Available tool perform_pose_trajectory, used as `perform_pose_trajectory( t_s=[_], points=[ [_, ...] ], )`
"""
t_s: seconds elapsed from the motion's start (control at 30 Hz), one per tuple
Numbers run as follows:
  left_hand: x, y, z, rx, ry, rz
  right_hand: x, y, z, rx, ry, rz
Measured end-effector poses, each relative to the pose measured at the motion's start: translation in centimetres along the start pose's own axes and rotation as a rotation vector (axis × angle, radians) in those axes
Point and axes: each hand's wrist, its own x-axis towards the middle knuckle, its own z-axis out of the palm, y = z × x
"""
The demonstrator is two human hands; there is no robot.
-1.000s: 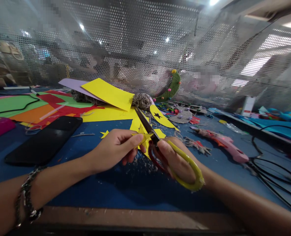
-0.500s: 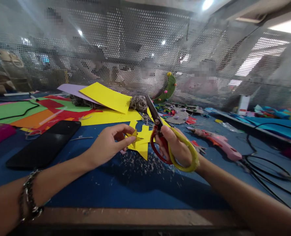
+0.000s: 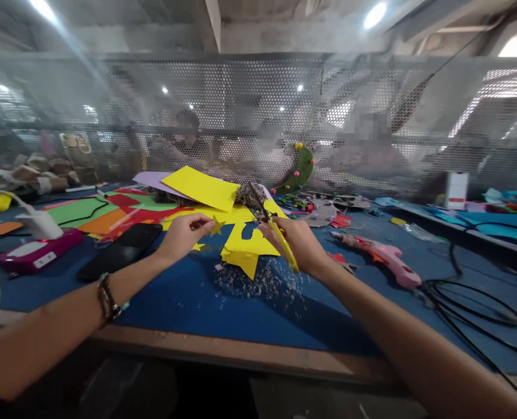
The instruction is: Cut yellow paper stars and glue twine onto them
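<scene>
Between the fingertips of my left hand (image 3: 183, 237) is a small yellow paper star (image 3: 216, 226), held above the blue table. A second yellow star (image 3: 198, 247) lies on the tabletop just below it. My right hand (image 3: 297, 241) grips scissors (image 3: 287, 247) with a yellow handle loop, blades pointing away from me; the other loop is mostly hidden by the hand. Yellow paper offcuts (image 3: 245, 250) with notched edges lie between my hands, beside a scatter of tiny pale scraps (image 3: 269, 288).
A black phone (image 3: 119, 251) and a purple power strip (image 3: 40, 250) lie at left. Coloured sheets (image 3: 201, 187) rest on grey yarn behind. A pink glue gun (image 3: 385, 261) with a coiled black cable (image 3: 450, 297) lies at right. A perforated metal screen (image 3: 250, 93) stands behind the table.
My left hand has moved left, away from the offcuts, with the star. The right hand has lowered the scissors toward the yellow paper. The head view has tilted up.
</scene>
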Motion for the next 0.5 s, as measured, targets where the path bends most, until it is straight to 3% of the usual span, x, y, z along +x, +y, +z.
perform_pose_trajectory(
  t_s=[0.07,0.23,0.37,0.5],
  points=[
    [1.0,-0.6,-1.0,0.098,0.009,-0.03,0.0,0.0,-0.1,-0.031,0.001,0.006],
    [4.3,-2.1,-2.5,0.298,-0.142,-0.119,0.1,0.7,-0.1,-0.101,0.019,0.064],
    [6.7,-3.6,-1.4,0.346,-0.258,-0.201,0.3,1.7,0.1,-0.131,0.032,0.114],
    [7.8,-4.7,0.3,0.377,-0.26,-0.236,0.4,2.1,0.2,-0.111,0.039,0.124]
  ],
)
